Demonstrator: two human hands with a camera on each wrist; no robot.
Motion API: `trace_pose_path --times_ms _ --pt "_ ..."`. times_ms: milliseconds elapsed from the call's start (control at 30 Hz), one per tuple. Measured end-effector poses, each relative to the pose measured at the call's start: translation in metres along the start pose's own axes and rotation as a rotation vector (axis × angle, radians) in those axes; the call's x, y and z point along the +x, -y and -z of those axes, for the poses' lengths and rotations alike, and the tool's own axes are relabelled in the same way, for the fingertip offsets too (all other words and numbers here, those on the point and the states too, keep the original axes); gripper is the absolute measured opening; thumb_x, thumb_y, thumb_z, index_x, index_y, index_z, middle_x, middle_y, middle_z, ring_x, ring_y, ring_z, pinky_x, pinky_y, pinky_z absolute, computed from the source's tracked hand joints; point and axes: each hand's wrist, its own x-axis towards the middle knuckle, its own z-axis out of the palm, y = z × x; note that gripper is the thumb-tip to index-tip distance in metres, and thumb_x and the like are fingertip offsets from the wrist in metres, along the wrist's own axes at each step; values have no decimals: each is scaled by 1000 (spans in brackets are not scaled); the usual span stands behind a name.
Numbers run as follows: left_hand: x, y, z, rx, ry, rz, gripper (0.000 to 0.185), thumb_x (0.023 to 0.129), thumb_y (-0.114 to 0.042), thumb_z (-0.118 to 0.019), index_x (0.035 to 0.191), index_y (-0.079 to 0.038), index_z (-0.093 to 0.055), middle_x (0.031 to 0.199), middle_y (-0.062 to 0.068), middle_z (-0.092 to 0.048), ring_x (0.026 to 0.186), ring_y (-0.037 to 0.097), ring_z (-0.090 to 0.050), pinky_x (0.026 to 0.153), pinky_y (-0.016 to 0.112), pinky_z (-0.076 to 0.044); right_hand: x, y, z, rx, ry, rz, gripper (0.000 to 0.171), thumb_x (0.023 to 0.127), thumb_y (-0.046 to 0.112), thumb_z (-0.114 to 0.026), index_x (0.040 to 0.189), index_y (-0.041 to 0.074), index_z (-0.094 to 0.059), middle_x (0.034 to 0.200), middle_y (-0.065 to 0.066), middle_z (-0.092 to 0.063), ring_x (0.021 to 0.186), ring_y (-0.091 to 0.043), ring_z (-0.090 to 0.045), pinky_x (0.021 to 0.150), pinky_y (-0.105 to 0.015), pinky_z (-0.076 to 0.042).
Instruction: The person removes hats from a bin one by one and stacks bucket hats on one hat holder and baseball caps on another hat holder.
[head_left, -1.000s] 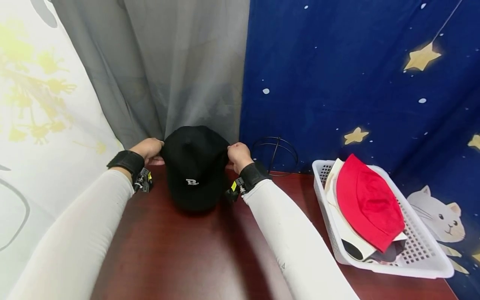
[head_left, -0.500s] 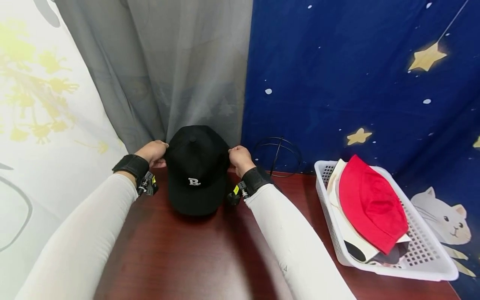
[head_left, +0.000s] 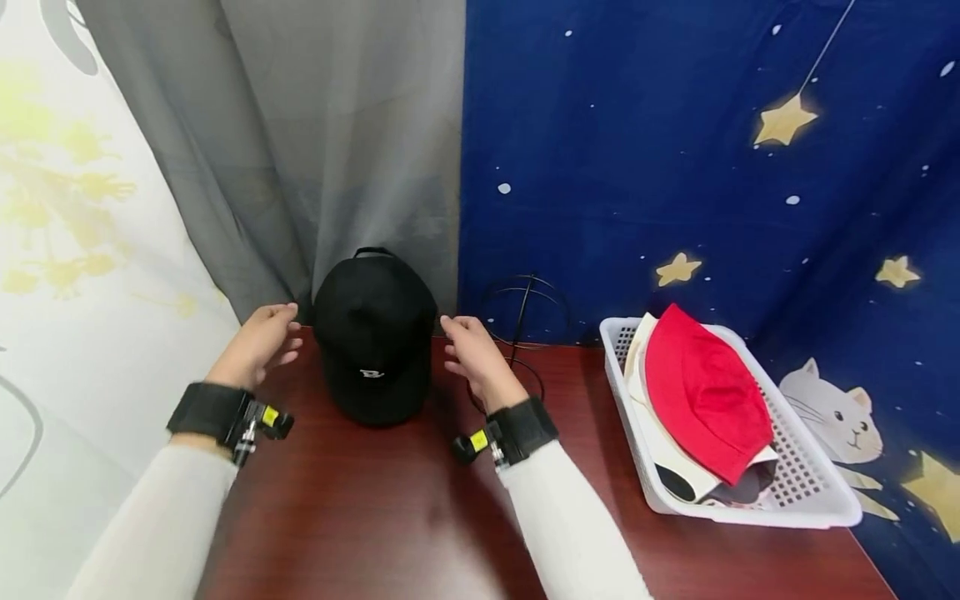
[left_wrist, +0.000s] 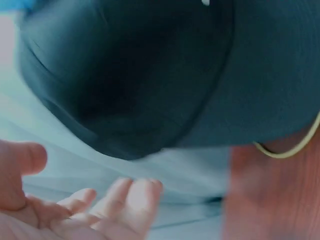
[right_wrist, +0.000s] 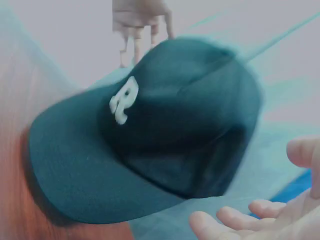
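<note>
A black baseball cap (head_left: 373, 333) with a white letter on its front stands propped up at the back of the dark wooden table (head_left: 390, 517), its brim toward me. My left hand (head_left: 262, 342) hovers just left of the cap, fingers relaxed and holding nothing. To the cap's right my right hand (head_left: 468, 350) is likewise off it and empty. In the right wrist view the cap (right_wrist: 150, 130) fills the frame with my left hand (right_wrist: 140, 25) beyond it. The left wrist view shows the cap (left_wrist: 165, 75) close above my loose fingers (left_wrist: 120, 200).
A black wire stand (head_left: 521, 321) is behind my right hand. A white plastic basket (head_left: 817, 500) at the right holds a red hat (head_left: 708, 392) on other hats. Grey and blue curtains hang close behind the table.
Both hands have let go of the cap and drawn back toward me. The cap now stands by itself, tilted more upright.
</note>
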Motion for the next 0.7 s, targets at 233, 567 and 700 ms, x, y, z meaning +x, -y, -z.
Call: trace_pose_path --times_ms 233,567,700 --pt "-89 3 -50 315 -83 -260 69 106 -44 -38 152 5 -25 149 29 -37 135 44 -37 108 58 -32 -72 -27 30 -260 32 271 49 103 30 -55 145 8 -44 143 -14 -50 128 -30 -52 99 -47 -48" --pt "-145 -6 -147 543 122 -516 61 100 -52 -52 150 -18 -46 158 14 -29 145 44 -18 110 69 -20 -130 -56 76 -877 -154 511 65 98 36 -62 149 1 -42 154 -23 -35 142 -39 -31 112 -57 -30" --pt "-137 4 -174 648 26 -509 59 99 -52 -53 147 -18 -50 157 17 -32 145 47 -18 107 72 -22 -129 -65 80 -1035 -150 424 72 97 45 -60 151 3 -38 157 -28 -23 146 -45 -15 112 -64 -22"
